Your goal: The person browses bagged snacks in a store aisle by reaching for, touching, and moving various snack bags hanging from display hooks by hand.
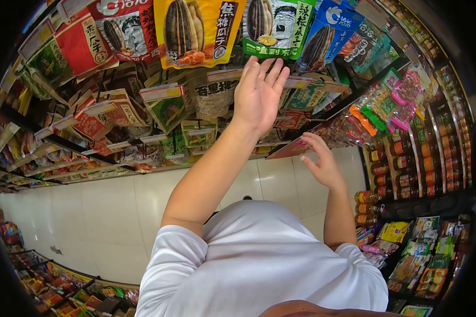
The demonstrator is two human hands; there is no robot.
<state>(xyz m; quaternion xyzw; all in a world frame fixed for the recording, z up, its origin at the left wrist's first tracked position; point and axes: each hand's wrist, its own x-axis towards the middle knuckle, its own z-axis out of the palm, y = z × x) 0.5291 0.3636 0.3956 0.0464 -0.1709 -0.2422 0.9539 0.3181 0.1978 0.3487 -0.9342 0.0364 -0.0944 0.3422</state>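
Observation:
My left hand (259, 98) is raised to the shelf, palm showing and fingers spread. Its fingertips are at the lower edge of a green bag of sunflower seeds (275, 31); whether they press on it I cannot tell. Beside that bag hang a yellow bag of sunflower seeds (198, 34) and a blue bag (325, 39). Lower down, my right hand (323, 161) has its thumb apart from its slightly bent fingers. Those fingers are close to a flat reddish-brown piece (288, 149), possibly a packet or card; contact is unclear.
Lower shelves (158, 94) hold many packets. Snack bags (388, 100) hang on the right, near racks of bottles (402, 161). Packets fill a display (426, 248) at lower right, and more goods (79, 290) stand at lower left. Pale floor tiles (111, 211) lie between.

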